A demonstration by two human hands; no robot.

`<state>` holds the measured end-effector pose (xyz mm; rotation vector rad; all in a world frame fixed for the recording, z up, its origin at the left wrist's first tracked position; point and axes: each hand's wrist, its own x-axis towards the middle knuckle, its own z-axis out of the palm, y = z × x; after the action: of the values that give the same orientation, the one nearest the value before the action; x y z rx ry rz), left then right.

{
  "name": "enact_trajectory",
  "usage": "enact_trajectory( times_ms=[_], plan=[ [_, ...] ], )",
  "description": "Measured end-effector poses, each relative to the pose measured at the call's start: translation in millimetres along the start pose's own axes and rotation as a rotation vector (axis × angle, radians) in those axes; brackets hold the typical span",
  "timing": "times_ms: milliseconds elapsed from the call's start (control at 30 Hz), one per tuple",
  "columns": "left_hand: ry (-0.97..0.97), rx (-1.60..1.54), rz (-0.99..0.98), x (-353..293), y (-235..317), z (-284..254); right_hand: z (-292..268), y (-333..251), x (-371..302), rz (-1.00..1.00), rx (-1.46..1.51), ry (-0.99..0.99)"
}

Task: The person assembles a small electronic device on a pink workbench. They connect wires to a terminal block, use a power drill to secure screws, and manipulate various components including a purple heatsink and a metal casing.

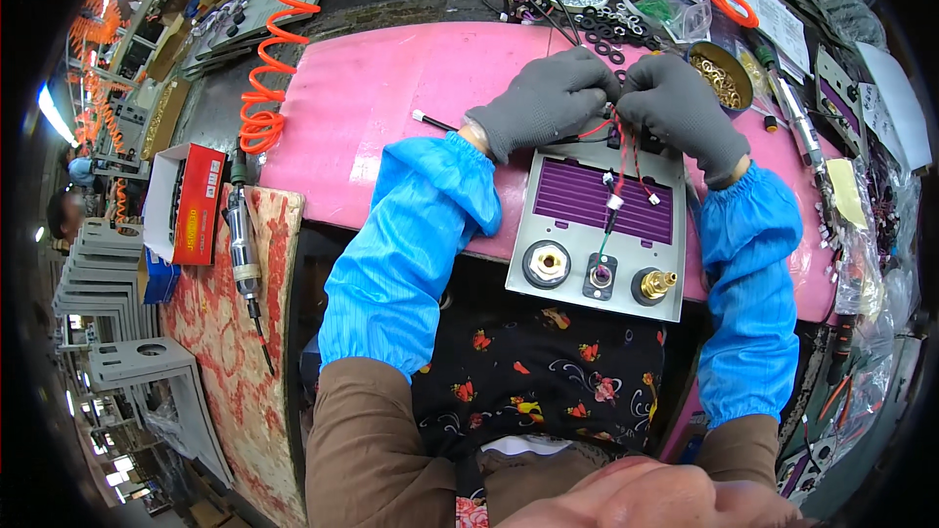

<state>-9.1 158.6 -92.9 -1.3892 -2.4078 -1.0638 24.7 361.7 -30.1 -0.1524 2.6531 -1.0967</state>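
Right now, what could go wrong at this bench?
The metal panel overhangs the pink tabletop's near edge; a bump could tip it. The right hand is close to the tin of brass pieces, which might get knocked. Tugging the red wires could strain a connection.

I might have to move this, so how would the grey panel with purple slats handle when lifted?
The panel is probably stiff, with its flat, straight-edged frame. Its near edge may feel heavier, since the brass fitting sits there. The red wires would likely flop, being thin and slack.
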Motion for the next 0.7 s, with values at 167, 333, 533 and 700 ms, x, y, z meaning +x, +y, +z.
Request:
enact_trajectory(
  times_ms=[167,333,533,700],
  plan=[
    [-0.022,-0.028,-0.222,1.7,19.4,-4.5,-0.9,-5.5,0.4,-0.041,-0.093,-0.011],
    [-0.013,0.092,-0.172,3.6,17.0,-3.9,9.5,-8.5,1.5,-0.109,-0.282,0.092],
    [-0.003,0.096,-0.066,6.3,20.6,-5.1,23.1,-12.7,-7.4,-0.243,-0.540,0.246],
    [0.004,-0.053,-0.131,6.7,15.9,-1.4,7.6,-2.8,-9.2,-0.253,-0.331,0.242]
  ],
)
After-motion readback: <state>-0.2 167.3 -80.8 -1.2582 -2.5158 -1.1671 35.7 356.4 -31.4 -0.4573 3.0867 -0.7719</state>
